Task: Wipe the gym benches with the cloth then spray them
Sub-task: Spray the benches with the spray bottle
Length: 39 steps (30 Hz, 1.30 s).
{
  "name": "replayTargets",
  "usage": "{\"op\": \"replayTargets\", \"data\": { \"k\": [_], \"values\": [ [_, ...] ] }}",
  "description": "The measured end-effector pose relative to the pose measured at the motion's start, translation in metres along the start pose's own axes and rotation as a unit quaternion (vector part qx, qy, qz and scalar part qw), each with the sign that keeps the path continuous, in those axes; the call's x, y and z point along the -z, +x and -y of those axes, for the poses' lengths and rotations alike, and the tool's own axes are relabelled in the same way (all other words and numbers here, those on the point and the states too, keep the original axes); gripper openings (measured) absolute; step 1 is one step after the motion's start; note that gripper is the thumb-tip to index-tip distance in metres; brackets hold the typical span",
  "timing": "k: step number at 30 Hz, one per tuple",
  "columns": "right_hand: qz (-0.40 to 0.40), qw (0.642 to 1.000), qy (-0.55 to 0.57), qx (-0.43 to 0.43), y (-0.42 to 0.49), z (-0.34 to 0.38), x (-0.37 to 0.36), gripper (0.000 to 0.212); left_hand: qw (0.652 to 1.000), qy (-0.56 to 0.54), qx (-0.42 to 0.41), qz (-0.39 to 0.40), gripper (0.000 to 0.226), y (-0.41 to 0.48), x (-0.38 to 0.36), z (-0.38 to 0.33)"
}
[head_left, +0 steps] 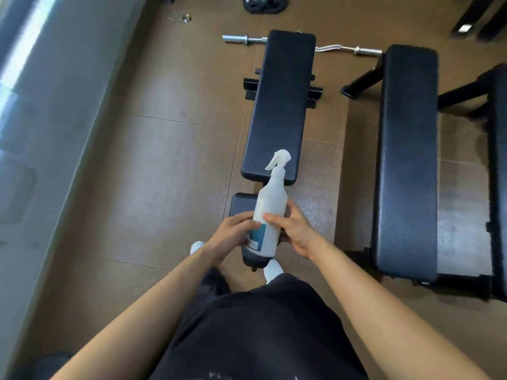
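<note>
A white spray bottle (270, 204) with a blue label is held upright in front of me, its trigger head pointing away and to the left. My left hand (233, 234) grips its lower body from the left. My right hand (295, 229) wraps it from the right, thumb across the front. Directly beyond the bottle stretches a black padded bench (282, 105), its small seat pad (241, 204) partly hidden behind the bottle and hands. A second black bench (408, 160) lies parallel on the right. No cloth is visible.
A curl bar (337, 48) lies on the brown floor behind the benches, with a weight plate (264, 4) farther back. A third dark pad (500, 174) shows at the right edge. A grey wall ledge (55, 133) runs along the left. My white shoes (273, 270) stand by the bench end.
</note>
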State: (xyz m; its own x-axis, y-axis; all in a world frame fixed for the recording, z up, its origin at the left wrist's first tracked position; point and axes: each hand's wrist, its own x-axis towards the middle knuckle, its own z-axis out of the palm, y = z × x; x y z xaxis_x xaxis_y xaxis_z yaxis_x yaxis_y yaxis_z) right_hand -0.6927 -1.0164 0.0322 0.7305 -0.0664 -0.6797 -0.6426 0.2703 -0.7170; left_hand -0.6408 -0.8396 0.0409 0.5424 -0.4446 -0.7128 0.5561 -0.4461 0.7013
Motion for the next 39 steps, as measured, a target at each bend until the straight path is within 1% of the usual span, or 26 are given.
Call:
{"op": "replayTargets", "data": {
  "k": [1, 2, 3, 4, 5, 8, 10, 12, 14, 16, 19, 22, 25, 28, 30, 33, 35, 37, 39],
  "values": [
    [-0.030, 0.999, -0.008, 0.018, 0.012, 0.004, -0.005, 0.063, 1.000, 0.005, 0.003, 0.002, 0.038, 0.012, 0.014, -0.011],
    [-0.046, 0.998, -0.026, 0.035, 0.018, 0.007, -0.009, 0.062, 1.000, -0.002, 0.000, -0.018, 0.048, 0.020, 0.024, -0.020],
    [-0.055, 0.996, -0.055, 0.048, 0.021, 0.011, -0.011, 0.064, 0.998, -0.018, -0.007, -0.054, 0.056, 0.029, 0.032, -0.028],
    [-0.068, 0.992, -0.086, 0.056, 0.028, 0.015, -0.016, 0.068, 0.996, -0.031, -0.020, -0.080, 0.059, 0.043, 0.045, -0.038],
    [-0.084, 0.988, -0.116, 0.060, 0.036, 0.020, -0.023, 0.073, 0.994, -0.044, -0.039, -0.087, 0.060, 0.058, 0.057, -0.049],
    [-0.132, 0.972, -0.185, 0.063, 0.056, 0.034, -0.055, 0.081, 0.993, -0.054, -0.092, -0.057, 0.067, 0.097, 0.087, -0.082],
    [-0.179, 0.961, -0.206, 0.045, 0.070, 0.039, -0.081, 0.083, 0.993, -0.014, -0.118, -0.026, 0.061, 0.113, 0.099, -0.098],
    [-0.217, 0.951, -0.220, 0.013, 0.080, 0.049, -0.110, 0.079, 0.990, 0.021, -0.135, -0.019, 0.061, 0.124, 0.110, -0.104],
    [-0.242, 0.949, -0.200, -0.008, 0.092, 0.063, -0.138, 0.068, 0.990, 0.014, -0.135, -0.029, 0.065, 0.134, 0.126, -0.105],
    [-0.265, 0.948, -0.178, -0.018, 0.104, 0.078, -0.165, 0.064, 0.992, 0.008, -0.122, -0.043, 0.063, 0.145, 0.147, -0.111],
    [-0.297, 0.941, -0.161, -0.015, 0.123, 0.097, -0.195, 0.069, 0.994, 0.013, -0.093, -0.059, 0.052, 0.164, 0.177, -0.123],
    [-0.314, 0.935, -0.161, -0.014, 0.139, 0.113, -0.209, 0.067, 0.995, 0.009, -0.076, -0.067, 0.038, 0.176, 0.197, -0.137],
    [-0.324, 0.933, -0.159, -0.009, 0.149, 0.125, -0.209, 0.064, 0.993, 0.019, -0.100, -0.067, 0.033, 0.184, 0.203, -0.149],
    [-0.322, 0.936, -0.140, -0.010, 0.157, 0.133, -0.203, 0.060, 0.991, 0.045, -0.118, -0.035, 0.037, 0.190, 0.204, -0.165],
    [-0.321, 0.939, -0.127, -0.006, 0.163, 0.135, -0.198, 0.060, 0.991, 0.057, -0.123, -0.001, 0.043, 0.196, 0.204, -0.170],
    [-0.327, 0.939, -0.108, 0.006, 0.172, 0.139, -0.190, 0.062, 0.990, 0.056, -0.128, 0.033, 0.058, 0.202, 0.202, -0.176],
    [-0.325, 0.941, -0.093, 0.014, 0.180, 0.143, -0.185, 0.061, 0.991, 0.058, -0.120, 0.021, 0.057, 0.206, 0.200, -0.183],
    [-0.321, 0.944, -0.078, 0.022, 0.190, 0.147, -0.178, 0.063, 0.993, 0.062, -0.104, -0.014, 0.051, 0.214, 0.196, -0.194],
    [-0.317, 0.945, -0.068, 0.030, 0.201, 0.152, -0.169, 0.059, 0.990, 0.080, -0.109, -0.035, 0.046, 0.224, 0.190, -0.207]
  ]
}}
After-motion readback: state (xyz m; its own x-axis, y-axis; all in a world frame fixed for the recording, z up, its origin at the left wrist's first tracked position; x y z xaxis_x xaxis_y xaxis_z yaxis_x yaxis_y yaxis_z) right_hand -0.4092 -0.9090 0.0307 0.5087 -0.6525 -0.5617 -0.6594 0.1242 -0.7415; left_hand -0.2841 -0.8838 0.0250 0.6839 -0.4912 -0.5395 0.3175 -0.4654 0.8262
